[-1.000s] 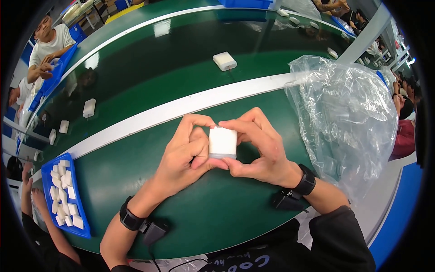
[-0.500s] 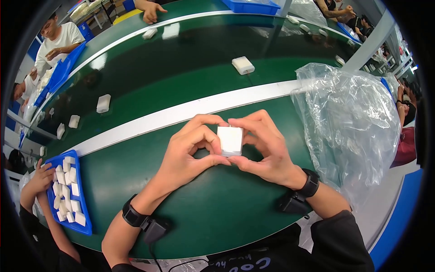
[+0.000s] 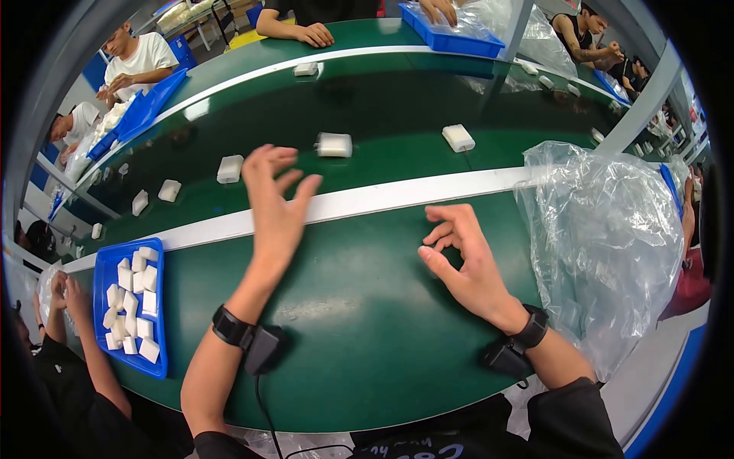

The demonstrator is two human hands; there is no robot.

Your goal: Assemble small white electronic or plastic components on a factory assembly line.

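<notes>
My left hand reaches out over the white rail, its fingers apart and holding nothing. Just beyond its fingertips a white block-shaped piece, slightly blurred, lies on the dark green belt. A second white rectangular block sits on the belt to the left of that hand, and another white block lies farther right. Above the green worktop my right hand hovers with loosely curled fingers, a gap between thumb and fingertips and nothing in it. Both wrists wear black straps.
A blue tray of several white blocks stands at the left, beside another person's arms. Crumpled clear plastic bags cover the right end near a grey post. Across the belt, a person's hand is in a blue bin.
The white block has left my two hands. My left hand moved forward and left over the rail; my right hand moved right. The view shifted, and pieces on the belt are displaced.
</notes>
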